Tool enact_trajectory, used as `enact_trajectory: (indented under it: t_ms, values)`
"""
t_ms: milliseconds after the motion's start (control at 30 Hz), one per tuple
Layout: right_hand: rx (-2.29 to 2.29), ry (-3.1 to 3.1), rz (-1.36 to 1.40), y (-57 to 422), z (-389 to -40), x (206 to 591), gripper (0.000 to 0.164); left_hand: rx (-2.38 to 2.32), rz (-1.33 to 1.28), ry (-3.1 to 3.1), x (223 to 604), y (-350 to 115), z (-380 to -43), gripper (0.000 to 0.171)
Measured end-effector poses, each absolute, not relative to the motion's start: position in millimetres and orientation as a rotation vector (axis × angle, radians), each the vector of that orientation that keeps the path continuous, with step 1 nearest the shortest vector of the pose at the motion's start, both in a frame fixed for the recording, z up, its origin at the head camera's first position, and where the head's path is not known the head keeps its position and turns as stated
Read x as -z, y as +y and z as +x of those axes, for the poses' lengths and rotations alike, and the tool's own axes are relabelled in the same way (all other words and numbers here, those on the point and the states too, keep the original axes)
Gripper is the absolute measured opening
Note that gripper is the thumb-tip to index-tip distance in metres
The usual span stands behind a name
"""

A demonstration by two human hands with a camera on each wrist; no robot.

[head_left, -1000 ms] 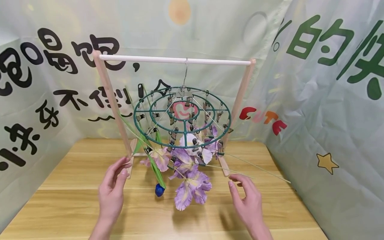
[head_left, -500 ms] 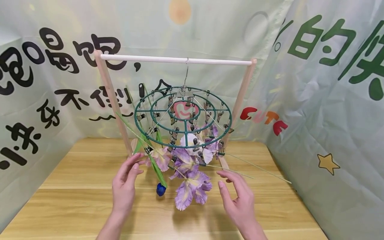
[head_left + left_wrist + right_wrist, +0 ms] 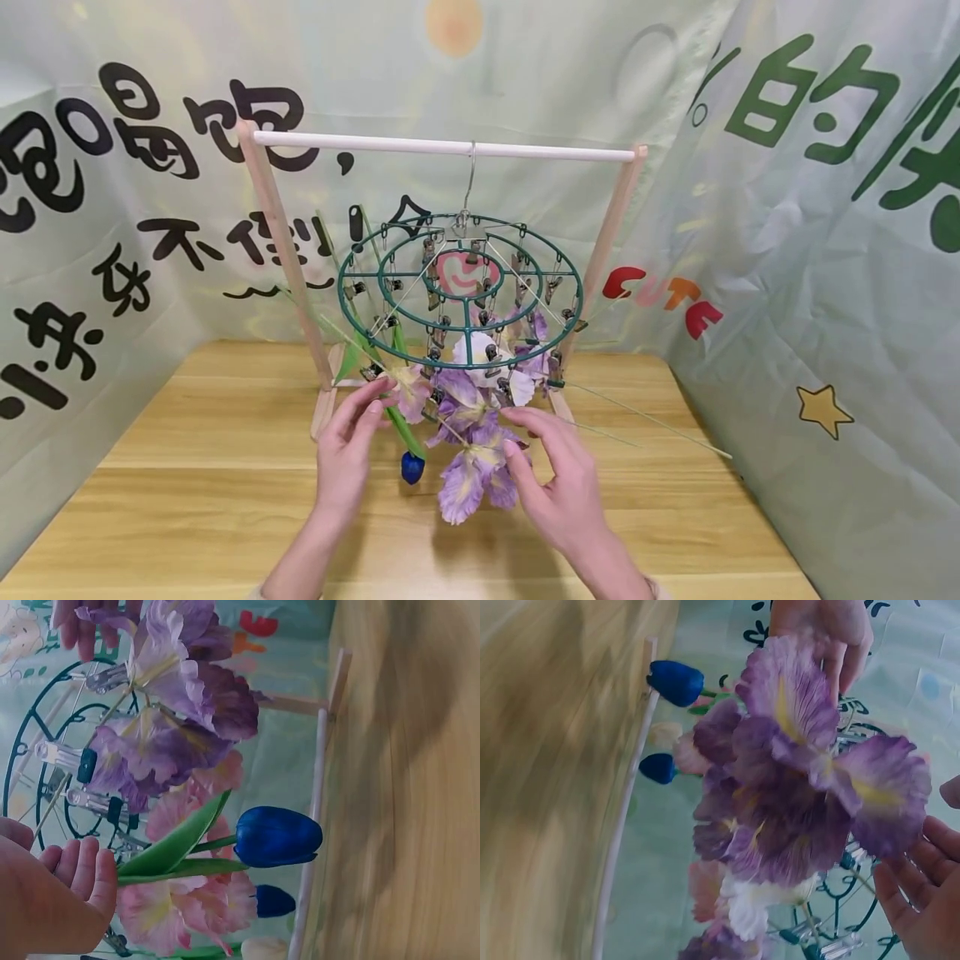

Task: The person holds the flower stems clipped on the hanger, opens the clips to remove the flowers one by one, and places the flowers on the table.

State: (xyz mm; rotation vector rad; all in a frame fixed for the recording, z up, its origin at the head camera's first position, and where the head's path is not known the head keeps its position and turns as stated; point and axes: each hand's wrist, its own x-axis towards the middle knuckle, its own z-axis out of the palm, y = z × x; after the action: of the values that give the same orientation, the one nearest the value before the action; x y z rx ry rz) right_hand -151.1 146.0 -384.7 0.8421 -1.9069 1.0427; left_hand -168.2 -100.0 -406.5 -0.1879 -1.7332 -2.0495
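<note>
A green round clip hanger (image 3: pixel 469 367) hangs by its hook, with artificial flowers held head-down in its clips. My left hand (image 3: pixel 343 446) is beside the blue tulip (image 3: pixel 412 467) and a pale pink flower (image 3: pixel 409 392), fingers loosely bent; in the left wrist view its fingers lie by the tulip's leaf (image 3: pixel 176 844). My right hand (image 3: pixel 558 471) is at the right side of the purple irises (image 3: pixel 461 492), fingers relaxed. In the right wrist view its fingertips are close to an iris petal (image 3: pixel 885 791); I cannot tell whether they touch.
A pale wooden stand carries the hanger on its white rod (image 3: pixel 360 142). White petals (image 3: pixel 521 387) and further blooms hang behind. Thin stems (image 3: pixel 652 417) stick out to the right. Printed cloth (image 3: pixel 810 275) surrounds the wooden table (image 3: pixel 187 483).
Both hands have moved inward towards the flowers: the left hand to the right, the right hand to the left. The hanger stays in place.
</note>
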Motion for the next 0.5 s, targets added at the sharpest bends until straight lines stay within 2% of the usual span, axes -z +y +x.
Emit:
enact_trajectory:
  t_ms: [500]
  values:
    - [-1.028, -2.097, 0.813, 122, -163, 373, 0.038, 2.099, -0.091, -1.73, 398, -80, -175, 0.033]
